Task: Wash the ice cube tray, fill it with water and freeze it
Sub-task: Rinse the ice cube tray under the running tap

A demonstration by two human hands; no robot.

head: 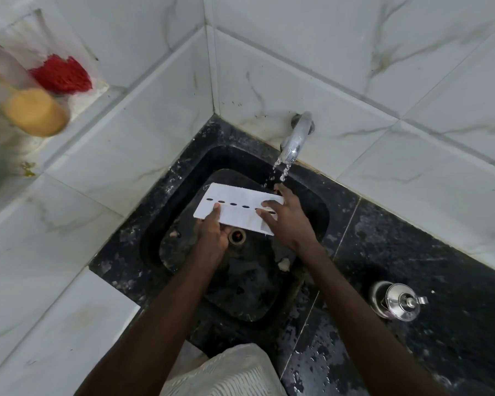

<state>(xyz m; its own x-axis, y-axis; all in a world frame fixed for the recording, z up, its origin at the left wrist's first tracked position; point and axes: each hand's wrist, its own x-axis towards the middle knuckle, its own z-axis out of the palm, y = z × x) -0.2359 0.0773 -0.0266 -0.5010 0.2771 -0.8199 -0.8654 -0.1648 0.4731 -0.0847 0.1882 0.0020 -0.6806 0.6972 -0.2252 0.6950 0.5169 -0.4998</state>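
A white ice cube tray [235, 197] is held flat over the black sink [183, 172], its pale underside up, with a row of dark oval slots along its middle. My left hand [212, 232] grips its near left edge, thumb on top. My right hand [286, 218] holds its right end, fingers spread over the surface. Water runs from the chrome tap [296, 138] in a thin stream and falls by my right hand's fingertips at the tray's far right corner.
The drain [236, 235] lies just below the tray. A steel lidded container [397, 301] stands on the wet black counter at the right. On the tiled ledge at the left are a red scrubber [62, 74] and a blurred bottle with an orange end [26, 101].
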